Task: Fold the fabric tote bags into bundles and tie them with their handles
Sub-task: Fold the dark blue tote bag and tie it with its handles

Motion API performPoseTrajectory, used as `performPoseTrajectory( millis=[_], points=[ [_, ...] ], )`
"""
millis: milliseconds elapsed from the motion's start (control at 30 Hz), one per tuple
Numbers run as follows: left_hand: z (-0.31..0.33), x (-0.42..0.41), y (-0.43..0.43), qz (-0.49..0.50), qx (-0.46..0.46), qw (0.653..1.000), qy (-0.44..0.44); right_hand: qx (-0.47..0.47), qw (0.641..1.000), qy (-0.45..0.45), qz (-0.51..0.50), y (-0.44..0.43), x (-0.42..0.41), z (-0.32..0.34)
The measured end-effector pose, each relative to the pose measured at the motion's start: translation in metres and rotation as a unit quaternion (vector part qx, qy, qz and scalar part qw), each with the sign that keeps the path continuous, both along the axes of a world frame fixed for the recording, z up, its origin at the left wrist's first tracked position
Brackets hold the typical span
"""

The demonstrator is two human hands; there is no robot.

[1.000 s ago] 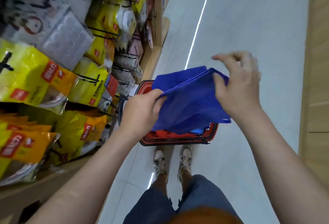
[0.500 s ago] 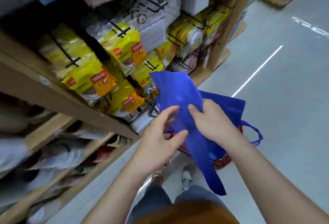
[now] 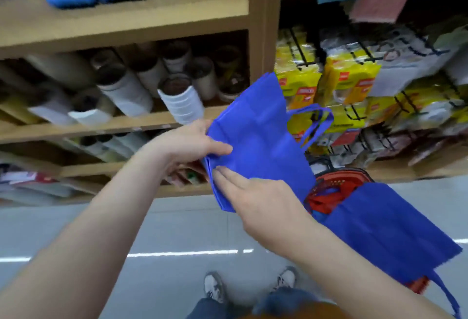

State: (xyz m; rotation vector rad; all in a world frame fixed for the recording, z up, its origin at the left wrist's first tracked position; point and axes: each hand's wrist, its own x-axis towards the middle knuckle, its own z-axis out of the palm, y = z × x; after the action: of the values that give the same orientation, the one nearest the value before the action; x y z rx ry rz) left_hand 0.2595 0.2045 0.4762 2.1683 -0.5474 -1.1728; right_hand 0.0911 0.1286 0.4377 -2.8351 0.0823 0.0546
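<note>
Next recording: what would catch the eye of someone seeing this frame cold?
A bright blue tote bag fills the centre, held up in the air; the left hand pinches its left edge while the right hand lays straight fingers on its lower part. At lower right, a second blue bag covers part of a red basket. Yellow packets hang on hooks at the right.
</note>
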Motion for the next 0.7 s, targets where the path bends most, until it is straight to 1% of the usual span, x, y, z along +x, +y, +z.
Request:
performPoseTrajectory(
  millis=[33, 67, 100, 133, 167, 200, 233, 267, 333, 367, 433, 467, 500, 533, 600, 633, 700],
  points=[
    [0.000, 0.009, 0.018, -0.036, 0.025, 0.998, -0.045, 0.011, 0.999, 0.011, 0.044, 0.013, 0.008, -0.002],
    [0.003, 0.013, 0.036, -0.065, 0.033, 0.993, -0.092, 0.064, 0.994, 0.054, 0.075, 0.020, 0.013, -0.005],
    [0.004, 0.018, 0.056, -0.083, 0.035, 0.986, -0.143, 0.134, 0.984, 0.089, 0.077, 0.024, 0.018, -0.003],
    [0.004, 0.023, 0.077, -0.088, 0.031, 0.977, -0.192, 0.212, 0.973, 0.077, 0.051, 0.026, 0.025, 0.000],
    [0.007, 0.027, 0.099, -0.082, 0.025, 0.967, -0.239, 0.277, 0.961, 0.019, 0.000, 0.026, 0.035, 0.004],
    [0.012, 0.030, 0.123, -0.070, 0.018, 0.959, -0.275, 0.303, 0.949, -0.055, -0.070, 0.024, 0.048, 0.004],
    [0.017, 0.034, 0.148, -0.061, 0.005, 0.952, -0.301, 0.281, 0.943, -0.116, -0.132, 0.021, 0.062, 0.007],
    [0.022, 0.039, 0.174, -0.055, -0.006, 0.946, -0.319, 0.242, 0.942, -0.154, -0.174, 0.021, 0.077, 0.007],
    [0.035, 0.046, 0.221, -0.061, -0.018, 0.933, -0.354, 0.194, 0.946, -0.168, -0.198, 0.027, 0.108, 0.014],
    [0.041, 0.051, 0.243, -0.067, -0.020, 0.929, -0.364, 0.207, 0.946, -0.164, -0.190, 0.033, 0.124, 0.020],
    [0.049, 0.061, 0.284, -0.068, -0.015, 0.923, -0.379, 0.302, 0.932, -0.148, -0.135, 0.051, 0.154, 0.032],
    [0.051, 0.067, 0.303, -0.063, -0.015, 0.919, -0.390, 0.368, 0.915, -0.136, -0.097, 0.065, 0.168, 0.038],
    [0.054, 0.073, 0.320, -0.050, -0.017, 0.915, -0.400, 0.416, 0.898, -0.126, -0.070, 0.082, 0.180, 0.046],
    [0.054, 0.080, 0.337, -0.029, -0.012, 0.913, -0.406, 0.434, 0.890, -0.127, -0.054, 0.100, 0.191, 0.051],
    [0.054, 0.091, 0.361, 0.017, 0.000, 0.908, -0.419, 0.407, 0.899, -0.153, -0.047, 0.135, 0.210, 0.059],
    [0.054, 0.093, 0.368, 0.040, -0.015, 0.902, -0.430, 0.386, 0.906, -0.170, -0.040, 0.150, 0.219, 0.063],
    [0.055, 0.092, 0.370, 0.083, -0.094, 0.886, -0.446, 0.348, 0.918, -0.191, -0.012, 0.175, 0.233, 0.075]
  ],
)
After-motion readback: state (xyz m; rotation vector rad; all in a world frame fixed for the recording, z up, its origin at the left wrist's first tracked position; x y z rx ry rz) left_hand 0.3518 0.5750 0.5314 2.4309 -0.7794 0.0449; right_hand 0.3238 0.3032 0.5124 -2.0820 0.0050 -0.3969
